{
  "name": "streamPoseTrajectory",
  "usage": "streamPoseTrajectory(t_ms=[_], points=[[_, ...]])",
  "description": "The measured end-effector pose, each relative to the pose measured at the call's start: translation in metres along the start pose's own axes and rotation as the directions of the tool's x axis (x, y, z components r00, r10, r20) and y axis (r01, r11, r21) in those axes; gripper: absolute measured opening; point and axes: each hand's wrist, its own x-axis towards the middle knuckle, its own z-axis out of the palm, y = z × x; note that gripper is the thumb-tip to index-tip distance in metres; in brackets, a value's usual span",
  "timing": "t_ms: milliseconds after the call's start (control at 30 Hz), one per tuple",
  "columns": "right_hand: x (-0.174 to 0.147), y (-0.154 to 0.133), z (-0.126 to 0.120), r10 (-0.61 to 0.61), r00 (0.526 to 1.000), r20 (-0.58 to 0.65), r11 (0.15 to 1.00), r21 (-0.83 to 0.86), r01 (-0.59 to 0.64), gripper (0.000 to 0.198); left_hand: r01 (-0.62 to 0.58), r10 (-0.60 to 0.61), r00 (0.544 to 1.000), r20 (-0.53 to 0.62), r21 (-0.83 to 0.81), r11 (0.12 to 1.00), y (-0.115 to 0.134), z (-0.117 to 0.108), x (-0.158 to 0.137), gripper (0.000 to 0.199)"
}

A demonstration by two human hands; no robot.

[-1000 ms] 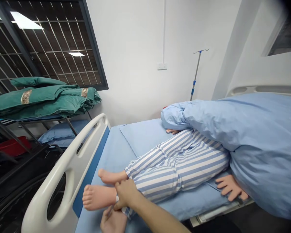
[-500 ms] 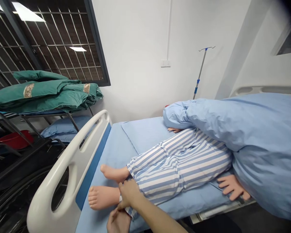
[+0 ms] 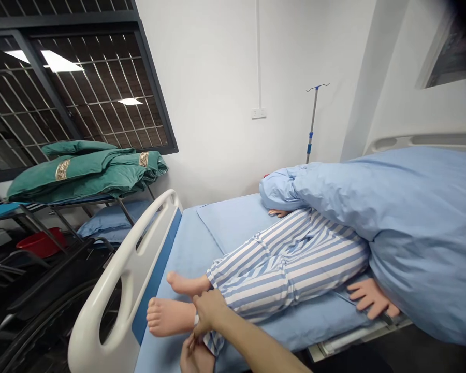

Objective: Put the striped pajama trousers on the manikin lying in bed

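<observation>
A manikin in blue-and-white striped trousers [image 3: 295, 269] lies on the bed, its bare near foot [image 3: 171, 317] and far foot [image 3: 188, 284] pointing left. My right hand [image 3: 212, 311] reaches over the near ankle, its fingers closed on the trouser cuff. Just below it, at the bottom edge, my left hand [image 3: 197, 356] is closed at the underside of the same cuff [image 3: 214, 343], its fingertips close to my right thumb. Part of the cuff is hidden beneath my hands. A blue quilt [image 3: 411, 207] covers the manikin's upper body, leaving its near hand [image 3: 375, 298] showing.
A white footboard [image 3: 120, 290] stands left of the feet. Behind the bed is an IV pole [image 3: 312, 124]. Green folded bedding [image 3: 89, 171] lies on a rack at left, near a red basin [image 3: 42, 242] and a dark wheelchair [image 3: 50, 305].
My view has shifted a little, so the bed end and window sit lower and farther right. Both hands stay at the trouser cuff, with little visible change in grip.
</observation>
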Motion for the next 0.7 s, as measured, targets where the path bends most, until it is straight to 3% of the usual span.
streamPoseTrajectory(t_ms=[67, 167, 367, 433, 533, 700], points=[[-0.004, 0.002, -0.032, -0.023, 1.0, -0.006, 0.999, 0.042, 0.023, 0.055, -0.005, 0.002, 0.998, 0.067, 0.044, 0.999, 0.007, 0.025, -0.011, 0.019], [-0.009, 0.007, -0.093, -0.024, 0.999, -0.049, 0.996, 0.085, 0.028, 0.051, -0.111, 0.088, 0.975, 0.205, 0.102, 0.989, 0.021, 0.076, -0.029, 0.022], [-0.025, 0.036, -0.224, -0.071, 0.974, -0.215, 0.97, 0.214, 0.118, 0.057, -0.282, 0.165, 0.87, 0.465, 0.193, 0.94, 0.04, 0.2, -0.064, 0.043], [-0.035, 0.05, -0.265, -0.106, 0.957, -0.272, 0.936, 0.297, 0.188, 0.053, -0.343, 0.166, 0.808, 0.565, 0.223, 0.912, 0.039, 0.241, -0.073, 0.049], [-0.056, 0.072, -0.318, -0.065, 0.935, -0.349, 0.894, 0.396, 0.21, 0.047, -0.427, 0.135, 0.704, 0.698, 0.263, 0.865, 0.034, 0.297, -0.081, 0.059], [-0.092, 0.099, -0.378, 0.04, 0.873, -0.487, 0.886, 0.422, 0.194, 0.039, -0.482, 0.068, 0.554, 0.83, 0.253, 0.839, 0.022, 0.367, -0.092, 0.066]])
